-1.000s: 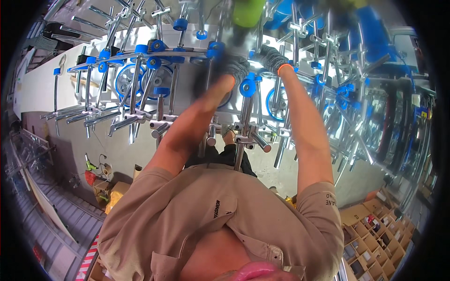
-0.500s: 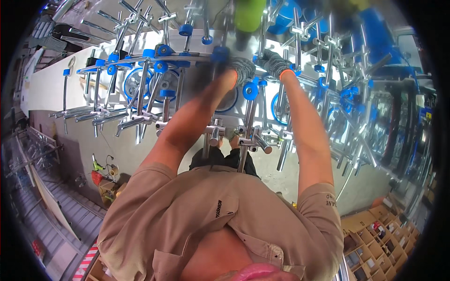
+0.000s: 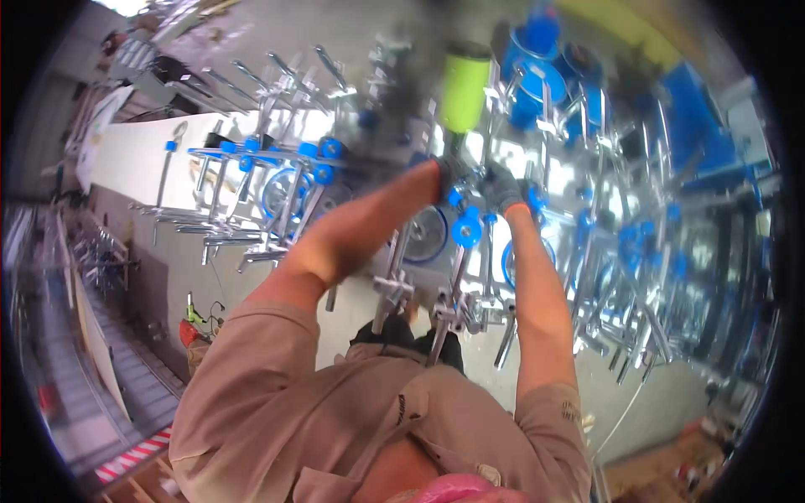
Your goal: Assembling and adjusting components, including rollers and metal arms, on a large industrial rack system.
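Note:
Both my hands wear dark grey gloves with orange cuffs and reach to the far side of a row of chrome tube frames with blue round fittings. My left hand (image 3: pixel 451 174) is just below the black lower end of a bright green cylindrical tool (image 3: pixel 465 92). Motion blur hides whether it touches the tool. My right hand (image 3: pixel 503 186) is beside it, at the upper part of a chrome tube frame (image 3: pixel 461 267). Its fingers are smeared and partly hidden. A blue round fitting (image 3: pixel 466 230) sits on that frame, just nearer than my hands.
A white table (image 3: pixel 126 151) carries more chrome frames and blue-rimmed wheels (image 3: pixel 285 194). Blue bins (image 3: pixel 537 88) stand at the far right. Chrome tubes (image 3: pixel 646 327) crowd the right side. A roller conveyor (image 3: pixel 138 348) runs along the left, and cardboard boxes (image 3: pixel 671 478) lie at lower right.
The view has shifted, so the table and frames sit lower and further right. The green tool now shows closer to my hands, and my left hand has moved under its black end.

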A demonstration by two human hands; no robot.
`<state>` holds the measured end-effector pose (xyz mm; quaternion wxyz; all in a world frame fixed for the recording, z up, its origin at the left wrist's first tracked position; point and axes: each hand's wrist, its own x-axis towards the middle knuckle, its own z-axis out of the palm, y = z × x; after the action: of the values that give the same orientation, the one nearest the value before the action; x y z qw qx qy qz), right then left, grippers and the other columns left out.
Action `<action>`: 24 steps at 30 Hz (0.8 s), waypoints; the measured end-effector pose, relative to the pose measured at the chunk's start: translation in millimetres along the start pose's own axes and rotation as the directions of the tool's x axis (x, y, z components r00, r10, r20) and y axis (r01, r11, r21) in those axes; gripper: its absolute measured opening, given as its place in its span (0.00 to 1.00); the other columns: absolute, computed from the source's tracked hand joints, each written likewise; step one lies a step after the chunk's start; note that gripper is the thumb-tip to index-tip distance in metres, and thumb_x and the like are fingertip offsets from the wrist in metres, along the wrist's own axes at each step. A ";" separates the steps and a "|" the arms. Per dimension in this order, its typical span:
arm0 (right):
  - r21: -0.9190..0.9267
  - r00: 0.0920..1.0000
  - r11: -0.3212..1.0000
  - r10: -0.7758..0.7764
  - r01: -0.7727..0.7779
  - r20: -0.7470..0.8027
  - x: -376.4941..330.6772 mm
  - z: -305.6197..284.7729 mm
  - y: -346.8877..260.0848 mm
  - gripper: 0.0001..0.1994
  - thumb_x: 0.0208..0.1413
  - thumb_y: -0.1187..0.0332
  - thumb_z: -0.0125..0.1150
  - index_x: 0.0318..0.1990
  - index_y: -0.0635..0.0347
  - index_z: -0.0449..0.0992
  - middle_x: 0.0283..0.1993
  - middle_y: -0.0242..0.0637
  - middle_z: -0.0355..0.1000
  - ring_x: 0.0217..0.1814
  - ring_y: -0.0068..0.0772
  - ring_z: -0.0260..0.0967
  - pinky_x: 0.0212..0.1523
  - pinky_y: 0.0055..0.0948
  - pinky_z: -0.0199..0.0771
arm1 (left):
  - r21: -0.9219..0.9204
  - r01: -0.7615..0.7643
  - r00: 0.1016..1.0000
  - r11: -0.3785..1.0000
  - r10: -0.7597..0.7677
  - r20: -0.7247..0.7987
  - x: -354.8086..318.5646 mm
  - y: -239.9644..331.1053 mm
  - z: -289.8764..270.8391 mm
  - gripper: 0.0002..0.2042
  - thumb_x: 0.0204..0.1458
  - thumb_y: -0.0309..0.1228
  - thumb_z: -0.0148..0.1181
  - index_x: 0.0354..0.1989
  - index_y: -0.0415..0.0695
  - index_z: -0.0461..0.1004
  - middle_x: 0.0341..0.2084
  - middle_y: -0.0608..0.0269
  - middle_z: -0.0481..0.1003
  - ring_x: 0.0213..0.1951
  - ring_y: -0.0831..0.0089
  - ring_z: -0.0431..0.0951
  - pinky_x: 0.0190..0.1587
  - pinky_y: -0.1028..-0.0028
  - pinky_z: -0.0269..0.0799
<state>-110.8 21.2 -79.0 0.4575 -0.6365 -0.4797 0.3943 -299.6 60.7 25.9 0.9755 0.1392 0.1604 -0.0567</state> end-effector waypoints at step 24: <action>-0.369 0.988 0.928 0.095 -0.044 0.120 4.2 19.8 38.3 0.22 0.42 0.69 0.59 0.49 0.58 0.67 0.39 0.48 0.72 0.43 0.51 0.69 0.42 0.39 0.69 | -0.203 -0.668 0.581 0.716 0.331 -0.744 23.3 -22.6 38.7 0.11 0.54 0.37 0.43 0.27 0.47 0.70 0.19 0.58 0.71 0.20 0.63 0.69 0.22 0.63 0.67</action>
<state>-118.9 24.6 -121.4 0.2834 -0.6988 -0.5516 0.3565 -269.7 26.4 47.7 0.8287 -0.0467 0.4546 0.3231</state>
